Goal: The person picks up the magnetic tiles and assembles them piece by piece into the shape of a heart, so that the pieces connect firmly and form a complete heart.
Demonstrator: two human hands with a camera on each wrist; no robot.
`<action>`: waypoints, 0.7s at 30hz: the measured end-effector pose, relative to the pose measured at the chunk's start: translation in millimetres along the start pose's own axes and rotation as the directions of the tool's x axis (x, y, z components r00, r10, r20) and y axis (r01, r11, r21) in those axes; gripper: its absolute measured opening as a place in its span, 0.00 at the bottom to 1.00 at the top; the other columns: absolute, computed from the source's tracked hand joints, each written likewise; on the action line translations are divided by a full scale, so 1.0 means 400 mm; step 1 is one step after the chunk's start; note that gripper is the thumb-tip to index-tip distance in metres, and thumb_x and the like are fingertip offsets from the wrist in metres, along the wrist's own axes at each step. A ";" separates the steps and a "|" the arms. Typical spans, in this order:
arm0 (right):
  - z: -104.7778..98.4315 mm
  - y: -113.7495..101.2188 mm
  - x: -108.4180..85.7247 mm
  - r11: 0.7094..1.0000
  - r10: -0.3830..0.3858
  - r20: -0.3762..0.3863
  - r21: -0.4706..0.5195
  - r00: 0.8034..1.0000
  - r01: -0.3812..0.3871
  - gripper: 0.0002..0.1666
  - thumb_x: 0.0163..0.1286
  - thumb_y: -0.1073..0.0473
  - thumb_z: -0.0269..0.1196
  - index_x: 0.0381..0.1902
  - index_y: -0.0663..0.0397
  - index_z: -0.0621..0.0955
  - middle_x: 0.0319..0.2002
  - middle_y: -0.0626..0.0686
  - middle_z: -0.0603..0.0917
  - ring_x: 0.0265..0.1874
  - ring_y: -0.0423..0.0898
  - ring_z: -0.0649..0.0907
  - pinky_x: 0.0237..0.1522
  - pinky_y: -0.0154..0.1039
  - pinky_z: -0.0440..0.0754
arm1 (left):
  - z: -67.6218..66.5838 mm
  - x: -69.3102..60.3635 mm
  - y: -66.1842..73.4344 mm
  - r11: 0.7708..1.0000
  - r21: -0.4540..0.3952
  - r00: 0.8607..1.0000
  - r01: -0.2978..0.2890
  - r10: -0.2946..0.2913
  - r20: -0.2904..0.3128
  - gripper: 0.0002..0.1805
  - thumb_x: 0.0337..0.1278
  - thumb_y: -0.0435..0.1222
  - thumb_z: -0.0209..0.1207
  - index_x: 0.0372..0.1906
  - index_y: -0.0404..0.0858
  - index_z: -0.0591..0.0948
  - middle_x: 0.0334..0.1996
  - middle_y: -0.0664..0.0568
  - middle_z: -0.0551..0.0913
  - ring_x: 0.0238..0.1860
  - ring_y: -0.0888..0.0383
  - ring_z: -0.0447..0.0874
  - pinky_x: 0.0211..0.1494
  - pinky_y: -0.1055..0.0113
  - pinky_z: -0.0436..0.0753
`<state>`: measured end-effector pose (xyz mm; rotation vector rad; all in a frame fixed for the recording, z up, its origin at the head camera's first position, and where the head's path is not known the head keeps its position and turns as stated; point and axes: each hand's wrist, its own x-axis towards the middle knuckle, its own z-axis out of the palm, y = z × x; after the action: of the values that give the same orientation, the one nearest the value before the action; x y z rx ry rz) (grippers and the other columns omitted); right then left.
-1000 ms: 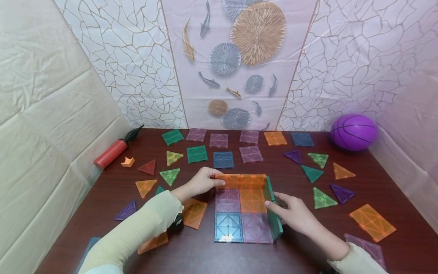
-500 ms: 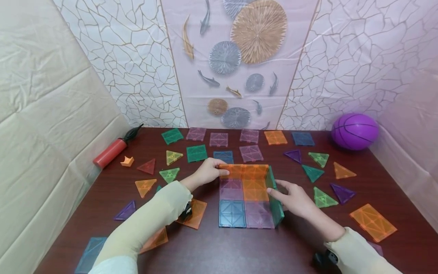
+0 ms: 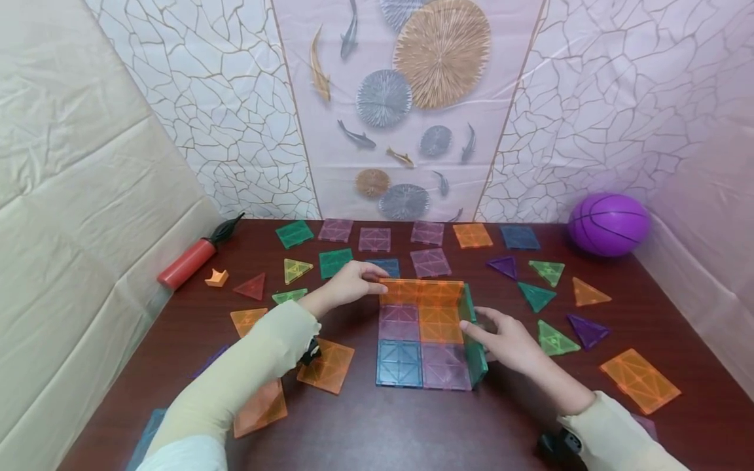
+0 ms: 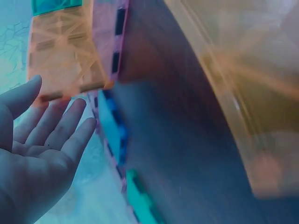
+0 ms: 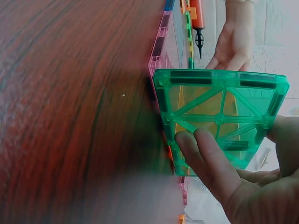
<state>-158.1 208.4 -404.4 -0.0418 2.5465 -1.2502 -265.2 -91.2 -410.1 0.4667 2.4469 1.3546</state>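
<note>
A low build of clear magnetic tiles stands on the table. Its floor joins two pink tiles, a blue tile [image 3: 399,363] and an orange tile [image 3: 440,324]. Along the back rises an orange wall [image 3: 421,292]; a green wall [image 3: 476,350] stands on the right side. My left hand [image 3: 349,288] is at the orange wall's left end, fingers nearly straight and thumb spread apart from them in the left wrist view. My right hand [image 3: 508,337] pinches the green wall, thumb inside and fingers [image 5: 205,151] against its outer face.
Several square tiles lie at the back, among them a green tile [image 3: 336,263]. Triangles, such as a purple one [image 3: 589,331], lie on both sides. Loose orange squares [image 3: 326,366] lie by my left forearm. A red pump [image 3: 187,263] and a purple ball [image 3: 609,224] stand at the back corners.
The tile build has slid away from me and slightly right, with both hands following. In the last half second my left hand has eased left, its thumb drawing back along the orange wall.
</note>
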 end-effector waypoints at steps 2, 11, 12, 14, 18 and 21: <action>-0.002 0.000 0.001 1.000 -0.001 -0.003 -0.008 1.000 0.001 0.50 0.69 0.35 0.55 0.71 0.70 0.57 0.55 0.73 0.76 0.33 0.50 0.86 0.33 0.47 0.85 | -0.027 -0.023 0.002 1.000 -0.015 1.000 -0.001 0.001 0.016 0.22 0.59 0.36 0.64 0.59 0.35 0.78 0.51 0.46 0.83 0.51 0.54 0.82 0.54 0.58 0.80; -0.005 0.003 0.010 0.999 -0.034 -0.013 -0.042 0.999 0.034 0.47 0.72 0.36 0.52 0.74 0.63 0.54 0.68 0.72 0.63 0.46 0.58 0.84 0.41 0.48 0.84 | -0.090 -0.171 -0.038 0.998 0.009 0.992 -0.055 0.054 0.113 0.32 0.57 0.33 0.65 0.66 0.33 0.70 0.57 0.38 0.77 0.58 0.44 0.76 0.58 0.52 0.76; -0.005 0.003 0.013 0.998 -0.042 -0.014 -0.047 0.999 0.041 0.47 0.72 0.36 0.52 0.74 0.62 0.54 0.69 0.71 0.61 0.48 0.59 0.83 0.41 0.48 0.84 | -0.090 -0.188 -0.047 0.998 0.019 0.991 -0.060 0.058 0.120 0.32 0.56 0.34 0.66 0.66 0.33 0.69 0.57 0.38 0.77 0.58 0.44 0.76 0.59 0.51 0.75; -0.003 0.004 0.018 0.997 -0.057 -0.014 -0.043 0.998 0.057 0.47 0.72 0.37 0.52 0.75 0.59 0.52 0.70 0.71 0.59 0.52 0.62 0.80 0.42 0.49 0.83 | -0.086 -0.219 -0.064 0.997 0.044 0.989 -0.069 0.063 0.136 0.35 0.54 0.35 0.67 0.67 0.34 0.68 0.58 0.39 0.76 0.59 0.44 0.74 0.61 0.47 0.72; -0.004 0.011 0.027 0.994 -0.107 -0.006 -0.022 0.994 0.107 0.45 0.73 0.40 0.52 0.77 0.53 0.48 0.71 0.70 0.58 0.59 0.66 0.74 0.42 0.49 0.83 | -0.079 -0.265 -0.091 0.990 0.104 0.981 -0.091 0.071 0.179 0.38 0.50 0.37 0.70 0.67 0.34 0.68 0.59 0.40 0.75 0.59 0.44 0.72 0.63 0.44 0.69; -0.003 0.017 0.032 0.990 -0.141 -0.001 -0.007 0.990 0.141 0.45 0.74 0.42 0.52 0.78 0.48 0.46 0.70 0.71 0.60 0.63 0.67 0.69 0.40 0.47 0.83 | -0.071 -0.284 -0.105 0.982 0.158 0.973 -0.107 0.071 0.218 0.40 0.47 0.38 0.72 0.66 0.36 0.69 0.58 0.44 0.74 0.57 0.46 0.70 0.62 0.46 0.70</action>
<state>-170.1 211.5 -412.3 -0.2262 2.5877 -1.2921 -180.2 -181.6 -419.2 0.7315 2.3970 1.0714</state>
